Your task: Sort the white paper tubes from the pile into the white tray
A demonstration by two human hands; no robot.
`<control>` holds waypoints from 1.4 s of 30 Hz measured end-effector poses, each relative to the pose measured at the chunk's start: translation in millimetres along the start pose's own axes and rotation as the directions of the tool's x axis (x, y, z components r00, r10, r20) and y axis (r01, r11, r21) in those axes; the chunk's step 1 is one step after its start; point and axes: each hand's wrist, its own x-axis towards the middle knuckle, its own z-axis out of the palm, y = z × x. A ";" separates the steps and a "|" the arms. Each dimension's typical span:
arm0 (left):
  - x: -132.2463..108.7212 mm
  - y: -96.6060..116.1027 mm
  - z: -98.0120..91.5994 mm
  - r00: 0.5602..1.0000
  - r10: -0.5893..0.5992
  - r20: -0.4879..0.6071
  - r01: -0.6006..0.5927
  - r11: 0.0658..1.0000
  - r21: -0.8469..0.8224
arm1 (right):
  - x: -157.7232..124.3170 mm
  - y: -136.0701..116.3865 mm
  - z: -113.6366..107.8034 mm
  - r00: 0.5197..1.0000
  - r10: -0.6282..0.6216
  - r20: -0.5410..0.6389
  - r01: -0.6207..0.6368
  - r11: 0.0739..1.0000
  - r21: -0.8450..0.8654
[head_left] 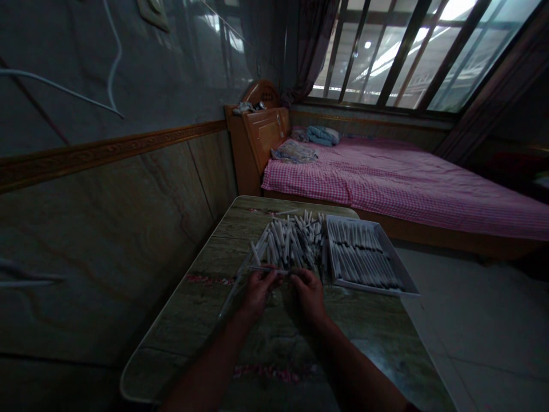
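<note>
A loose heap of white paper tubes [291, 243] lies on a wood-patterned folding table [180, 329]. My left hand [257, 292] and my right hand [309, 294] are close together just in front of the heap. Their fingertips pinch a single white tube [268, 269] held crosswise. A long thin white rod [231, 296] lies under or runs from my left hand, and I cannot tell if that hand grips it. To the right of the heap, a white tray [388, 263] holds tubes lined up side by side.
Pink scraps [208, 279] lie on the table, with more nearer me [266, 373]. The table's left side is against a marbled wall [107, 246]. Beyond it stand a bed with pink gingham sheets [398, 183] and a barred window [403, 51].
</note>
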 end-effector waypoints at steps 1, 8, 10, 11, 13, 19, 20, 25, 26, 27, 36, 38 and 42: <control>-0.4 0.4 0.2 1.000 0.001 -0.001 -0.001 1.000 0.005 | -0.3 -0.3 0.1 1.000 -0.006 -0.004 0.006 1.000 -0.012; -2.2 0.5 2.4 1.000 0.005 0.008 -0.005 1.000 0.031 | -1.1 1.9 -0.4 0.997 -0.076 -0.020 0.073 0.991 -0.110; -2.4 -0.1 2.6 1.000 0.007 0.009 -0.008 0.999 0.047 | -0.8 2.2 -1.4 0.996 -0.093 -0.017 0.090 0.985 -0.145; -2.6 -0.2 2.7 1.000 0.007 0.008 -0.007 0.999 0.052 | -0.8 1.9 -2.0 0.995 -0.102 -0.012 0.099 0.982 -0.161; -2.8 0.1 2.9 1.000 0.001 0.006 -0.001 0.998 0.056 | -0.9 0.3 -3.2 0.992 -0.124 0.006 0.123 0.973 -0.194; -3.4 1.8 4.2 1.000 -0.011 -0.007 0.011 0.999 0.042 | -5.4 -6.8 -5.7 0.969 -0.216 0.119 0.247 0.857 -0.453; -3.6 1.7 4.4 1.000 -0.007 -0.011 0.007 0.999 0.045 | -6.6 -6.4 -6.1 0.963 -0.230 0.139 0.269 0.822 -0.502; -6.1 1.2 5.4 1.000 0.018 0.011 -0.018 0.996 0.085 | -8.8 6.6 -9.2 0.926 -0.293 0.240 0.376 0.634 -0.676; -6.5 1.2 5.6 0.999 0.024 0.021 -0.026 0.995 0.096 | -7.9 9.7 -10.2 0.916 -0.295 0.271 0.397 0.586 -0.707; -6.9 1.2 5.9 0.999 0.030 0.028 -0.033 0.994 0.106 | -6.7 12.2 -11.1 0.908 -0.291 0.303 0.416 0.533 -0.736; -1.6 -1.3 4.8 0.999 0.025 0.021 -0.027 0.994 0.103 | -2.9 2.2 -9.4 0.918 -0.229 0.324 0.397 0.517 -0.759; -1.0 -1.2 3.4 0.999 0.036 0.033 -0.039 0.995 0.093 | -4.7 -0.2 -8.6 0.915 -0.265 0.305 0.404 0.590 -0.699; -4.3 1.1 2.2 0.996 0.048 0.071 -0.057 0.990 0.130 | -4.1 1.2 -9.7 0.910 -0.274 0.312 0.415 0.599 -0.685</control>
